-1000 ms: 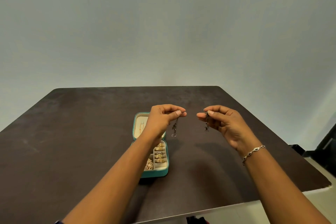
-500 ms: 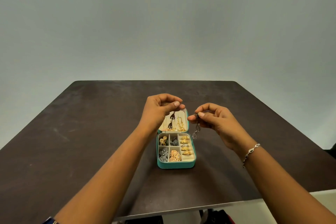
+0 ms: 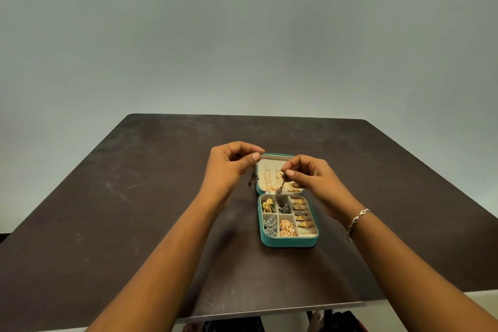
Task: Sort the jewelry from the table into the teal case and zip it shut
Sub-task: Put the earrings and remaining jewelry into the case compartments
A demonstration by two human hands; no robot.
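Two dark drop earrings, one per hand. Left hand (image 3: 231, 167) pinches its earring (image 3: 252, 183) by the top, hanging just left of the open lid (image 3: 272, 162). Right hand (image 3: 315, 178) pinches the other earring (image 3: 279, 190), dangling over the teal case (image 3: 288, 243), probably so it drops cleanly into a back compartment. Case lies open and unzipped mid-table (image 3: 134, 197), slightly toward the right edge, compartments mostly filled.

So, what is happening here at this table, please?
A person is sorting jewelry into a teal case, which lies open on the dark table. The left hand pinches one dark earring just left of the lid. The right hand pinches a second dark earring above the open case. The compartments hold gold and silver pieces, and the case is not yet zipped.
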